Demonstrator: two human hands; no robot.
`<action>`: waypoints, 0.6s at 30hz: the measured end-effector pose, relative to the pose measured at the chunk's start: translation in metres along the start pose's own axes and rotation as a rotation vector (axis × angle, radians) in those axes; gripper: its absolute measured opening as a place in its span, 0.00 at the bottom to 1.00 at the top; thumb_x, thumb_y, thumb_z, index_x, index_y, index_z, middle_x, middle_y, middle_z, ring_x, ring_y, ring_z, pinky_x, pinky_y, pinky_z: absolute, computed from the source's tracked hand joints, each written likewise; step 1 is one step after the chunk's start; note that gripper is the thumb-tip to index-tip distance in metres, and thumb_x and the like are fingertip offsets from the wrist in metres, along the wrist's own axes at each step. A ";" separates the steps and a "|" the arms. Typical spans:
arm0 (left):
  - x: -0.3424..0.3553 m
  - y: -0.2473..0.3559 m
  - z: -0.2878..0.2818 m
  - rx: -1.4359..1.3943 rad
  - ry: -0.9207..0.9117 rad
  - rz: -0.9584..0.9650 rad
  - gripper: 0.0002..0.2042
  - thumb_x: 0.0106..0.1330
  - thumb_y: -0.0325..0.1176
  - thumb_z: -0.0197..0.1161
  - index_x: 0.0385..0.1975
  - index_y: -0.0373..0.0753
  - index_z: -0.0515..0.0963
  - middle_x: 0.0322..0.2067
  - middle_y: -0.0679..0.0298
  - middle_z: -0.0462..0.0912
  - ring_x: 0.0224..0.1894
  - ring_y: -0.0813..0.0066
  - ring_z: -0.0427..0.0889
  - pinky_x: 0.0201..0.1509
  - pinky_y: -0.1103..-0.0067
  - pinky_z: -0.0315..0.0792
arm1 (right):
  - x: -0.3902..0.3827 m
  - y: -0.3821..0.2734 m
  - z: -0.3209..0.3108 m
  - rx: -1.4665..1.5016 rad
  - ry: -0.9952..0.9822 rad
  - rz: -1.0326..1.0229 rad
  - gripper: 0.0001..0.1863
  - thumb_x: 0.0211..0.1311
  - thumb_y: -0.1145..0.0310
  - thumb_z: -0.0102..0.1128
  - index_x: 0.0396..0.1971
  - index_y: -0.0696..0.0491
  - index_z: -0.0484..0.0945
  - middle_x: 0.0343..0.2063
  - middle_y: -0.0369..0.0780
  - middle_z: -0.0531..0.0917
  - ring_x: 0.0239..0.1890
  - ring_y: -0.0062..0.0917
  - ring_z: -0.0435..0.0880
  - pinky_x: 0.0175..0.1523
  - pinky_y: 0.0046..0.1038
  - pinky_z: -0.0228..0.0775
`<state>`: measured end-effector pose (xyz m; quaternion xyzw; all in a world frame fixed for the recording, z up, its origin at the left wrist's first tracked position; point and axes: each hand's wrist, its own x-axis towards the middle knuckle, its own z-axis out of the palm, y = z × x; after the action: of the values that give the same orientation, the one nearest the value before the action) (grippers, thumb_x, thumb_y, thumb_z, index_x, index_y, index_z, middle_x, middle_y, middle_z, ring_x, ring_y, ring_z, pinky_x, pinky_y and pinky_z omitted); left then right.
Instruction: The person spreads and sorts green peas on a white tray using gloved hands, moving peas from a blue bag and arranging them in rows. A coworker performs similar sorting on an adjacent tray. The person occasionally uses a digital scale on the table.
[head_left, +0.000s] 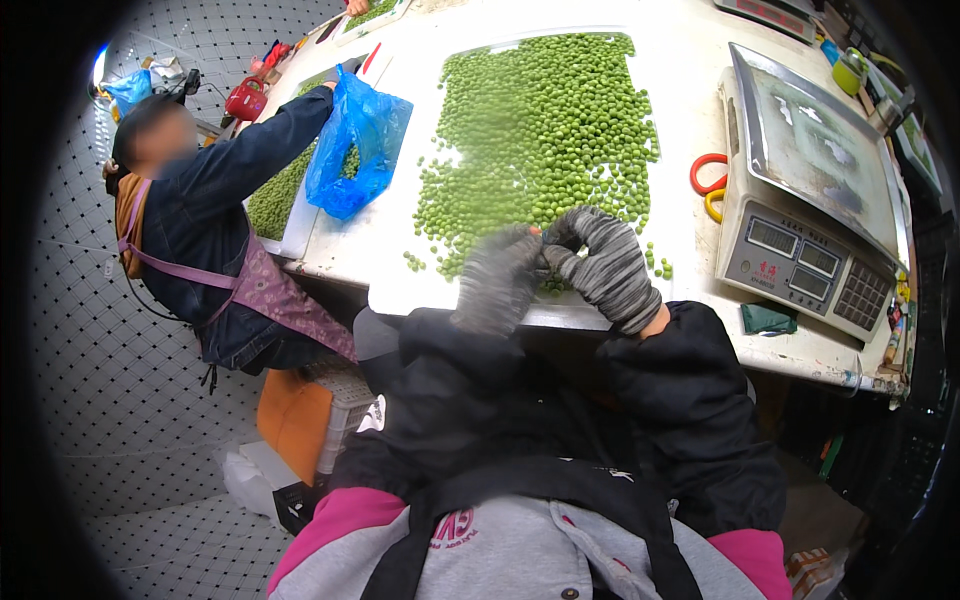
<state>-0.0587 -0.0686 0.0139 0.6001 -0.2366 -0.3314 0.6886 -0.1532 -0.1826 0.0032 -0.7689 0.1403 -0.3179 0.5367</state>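
Right hand (605, 265), in a gray-striped glove, is held with fingers bent inward over the near margin of the peas; left hand (500, 275), gloved alike and motion-blurred, is held close beside it. Whether anything is gripped by either cannot be told. Green peas (590, 110) are spread directly ahead on a white tray (405, 295), whose near edge is crossed by both wrists. Rightward, a strip of table (690, 270) is exposed between tray and scale (790, 265), narrowed by red-and-yellow handles (710, 175). Leftward, the tray's edge is partly overlapped in view by a blue bag (350, 150), handled by a co-worker (215, 190).
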 end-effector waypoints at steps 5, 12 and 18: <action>0.002 -0.002 -0.005 -0.434 0.063 -0.243 0.10 0.61 0.27 0.57 0.40 0.33 0.71 0.27 0.65 0.73 0.30 0.78 0.74 0.34 0.84 0.72 | 0.004 -0.008 -0.019 0.270 0.062 0.198 0.09 0.49 0.72 0.64 0.31 0.58 0.77 0.23 0.35 0.79 0.27 0.16 0.75 0.35 0.19 0.69; 0.004 0.022 -0.042 0.407 -0.081 -0.153 0.09 0.59 0.30 0.60 0.36 0.34 0.74 0.27 0.62 0.77 0.30 0.76 0.76 0.31 0.81 0.74 | 0.008 0.001 -0.033 -0.379 -0.128 0.059 0.07 0.47 0.74 0.59 0.29 0.56 0.77 0.24 0.43 0.80 0.29 0.33 0.79 0.37 0.29 0.71; 0.050 0.026 -0.095 1.128 -0.047 0.174 0.11 0.57 0.33 0.63 0.36 0.34 0.76 0.27 0.60 0.80 0.29 0.75 0.77 0.34 0.79 0.71 | 0.008 0.006 -0.040 -0.425 -0.118 -0.030 0.07 0.49 0.73 0.59 0.30 0.56 0.79 0.28 0.44 0.80 0.32 0.37 0.79 0.39 0.31 0.71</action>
<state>0.0478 -0.0406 0.0197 0.8455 -0.4409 -0.1090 0.2808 -0.1721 -0.2182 0.0092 -0.8841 0.1609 -0.2436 0.3650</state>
